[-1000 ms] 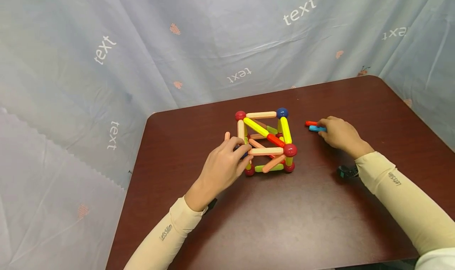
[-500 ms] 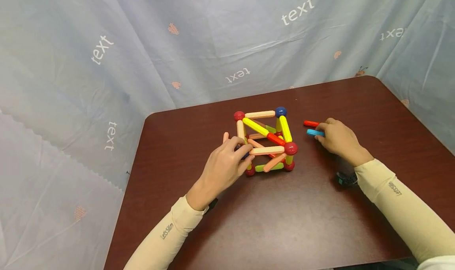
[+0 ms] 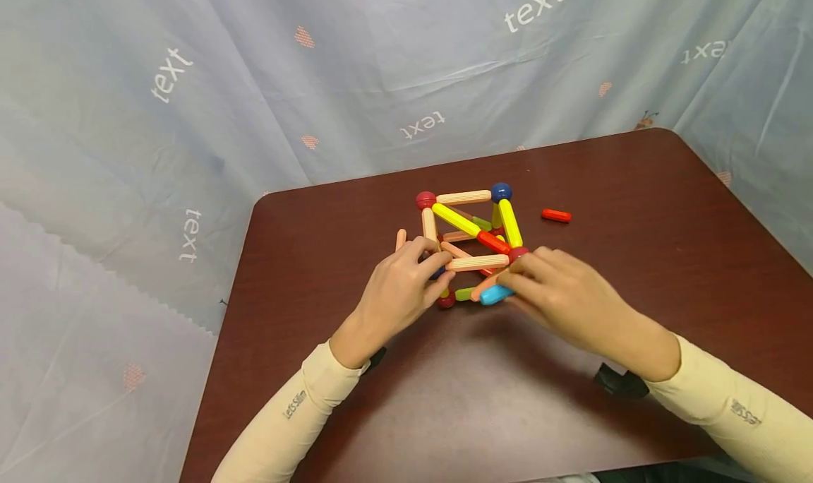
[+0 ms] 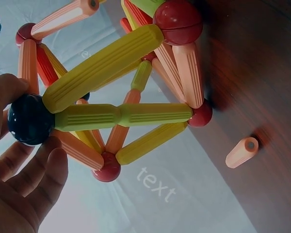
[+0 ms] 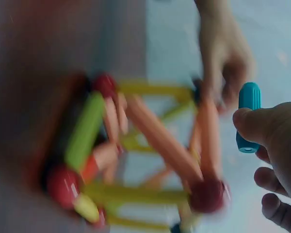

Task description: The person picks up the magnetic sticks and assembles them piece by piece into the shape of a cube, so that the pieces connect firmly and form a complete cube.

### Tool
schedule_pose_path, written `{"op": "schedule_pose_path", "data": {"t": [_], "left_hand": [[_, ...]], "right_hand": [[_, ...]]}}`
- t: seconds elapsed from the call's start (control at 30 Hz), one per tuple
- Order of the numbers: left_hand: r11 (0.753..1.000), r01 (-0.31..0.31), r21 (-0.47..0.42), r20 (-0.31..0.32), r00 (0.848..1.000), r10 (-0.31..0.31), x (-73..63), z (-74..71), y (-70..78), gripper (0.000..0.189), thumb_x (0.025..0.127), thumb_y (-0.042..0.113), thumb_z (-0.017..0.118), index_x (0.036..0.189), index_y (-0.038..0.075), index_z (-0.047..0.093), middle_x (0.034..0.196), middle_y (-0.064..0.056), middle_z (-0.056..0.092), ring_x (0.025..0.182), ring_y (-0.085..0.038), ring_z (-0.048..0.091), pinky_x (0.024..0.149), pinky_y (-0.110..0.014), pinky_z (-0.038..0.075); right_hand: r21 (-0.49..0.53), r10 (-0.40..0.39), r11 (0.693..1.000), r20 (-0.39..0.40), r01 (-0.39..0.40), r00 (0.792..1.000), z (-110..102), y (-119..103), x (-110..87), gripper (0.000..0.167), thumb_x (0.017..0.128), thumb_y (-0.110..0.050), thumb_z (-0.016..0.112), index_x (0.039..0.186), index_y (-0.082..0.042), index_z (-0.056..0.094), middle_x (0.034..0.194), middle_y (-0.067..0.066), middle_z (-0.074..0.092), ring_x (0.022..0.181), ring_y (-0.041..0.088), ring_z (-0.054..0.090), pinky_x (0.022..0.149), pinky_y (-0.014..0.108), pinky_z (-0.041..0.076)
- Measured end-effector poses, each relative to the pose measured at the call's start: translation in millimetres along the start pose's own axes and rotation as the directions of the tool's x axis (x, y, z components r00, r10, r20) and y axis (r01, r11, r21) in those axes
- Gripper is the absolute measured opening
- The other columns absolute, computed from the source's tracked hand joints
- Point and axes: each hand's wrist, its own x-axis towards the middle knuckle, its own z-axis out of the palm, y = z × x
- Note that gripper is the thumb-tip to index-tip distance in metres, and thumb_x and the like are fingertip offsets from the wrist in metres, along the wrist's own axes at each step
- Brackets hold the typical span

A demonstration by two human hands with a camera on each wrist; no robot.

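A cube-like frame of coloured rods and balls, a magnetic stick-and-ball structure (image 3: 466,197), stands on the table. My left hand (image 3: 396,289) grips the dark blue ball (image 4: 31,119) at its near left upper corner, with thumb and fingers around it. My right hand (image 3: 568,296) pinches a light blue rod (image 5: 249,116) between thumb and fingers. In the head view that hand is in front of the near right corner and hides part of the red ball (image 3: 517,254) there. The right wrist view shows the rod apart from the frame.
A red rod (image 3: 556,215) lies on the table (image 3: 635,186) to the right of the frame. A loose peach rod (image 4: 242,152) lies left of the frame. A curtain (image 3: 356,73) hangs behind the table.
My right hand has picked up the light blue rod from beside the red one and carried it left to the frame's near right side. My left hand stays on the blue ball.
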Motion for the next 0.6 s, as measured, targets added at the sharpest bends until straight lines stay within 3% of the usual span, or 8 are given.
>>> {"op": "schedule_pose_path", "data": {"t": [0.13, 0.27, 0.43, 0.6], "left_hand": [[1.000, 0.003, -0.015, 0.005, 1.000, -0.003, 0.3, 0.5, -0.7, 0.018, 0.093, 0.023, 0.076, 0.107, 0.012, 0.077, 0.103, -0.003, 0.065, 0.076, -0.013, 0.059, 0.070, -0.026, 0.056], [1.000, 0.009, -0.020, 0.005, 1.000, -0.009, 0.4, -0.4, -2.4, 0.017, 0.093, 0.024, 0.076, 0.106, 0.013, 0.077, 0.104, -0.003, 0.065, 0.076, -0.012, 0.059, 0.077, -0.030, 0.057], [1.000, 0.013, -0.022, -0.001, 1.000, -0.013, -1.0, -1.2, -4.2, 0.016, 0.092, 0.023, 0.077, 0.105, 0.014, 0.077, 0.101, -0.002, 0.065, 0.075, -0.013, 0.059, 0.085, -0.035, 0.059], [1.000, 0.010, -0.023, 0.000, 1.000, -0.010, -1.5, -1.4, -4.9, 0.017, 0.092, 0.024, 0.077, 0.105, 0.013, 0.077, 0.102, -0.002, 0.065, 0.078, -0.013, 0.061, 0.083, -0.032, 0.059]], "right_hand": [[-0.070, -0.157, 0.984, 0.076, 0.162, 0.985, 26.0, -19.0, 3.9, 0.031, 0.083, -0.016, 0.085, 0.110, -0.011, 0.073, 0.103, 0.001, 0.068, 0.092, 0.020, 0.060, 0.080, 0.031, 0.053], [-0.194, -0.262, 0.935, 0.189, 0.297, 0.946, 51.3, -28.1, 6.1, 0.025, 0.087, -0.020, 0.081, 0.109, -0.014, 0.071, 0.107, 0.001, 0.067, 0.098, 0.021, 0.059, 0.087, 0.033, 0.053], [-0.256, -0.319, 0.882, 0.291, 0.395, 0.902, 73.9, -31.8, 10.8, 0.023, 0.096, -0.033, 0.072, 0.111, -0.016, 0.068, 0.110, 0.000, 0.069, 0.103, 0.022, 0.060, 0.091, 0.033, 0.052], [-0.301, -0.311, 0.862, 0.324, 0.408, 0.894, 84.9, -28.2, 16.8, 0.020, 0.099, -0.033, 0.067, 0.107, -0.016, 0.064, 0.104, 0.000, 0.070, 0.100, 0.023, 0.062, 0.094, 0.038, 0.052]]}}
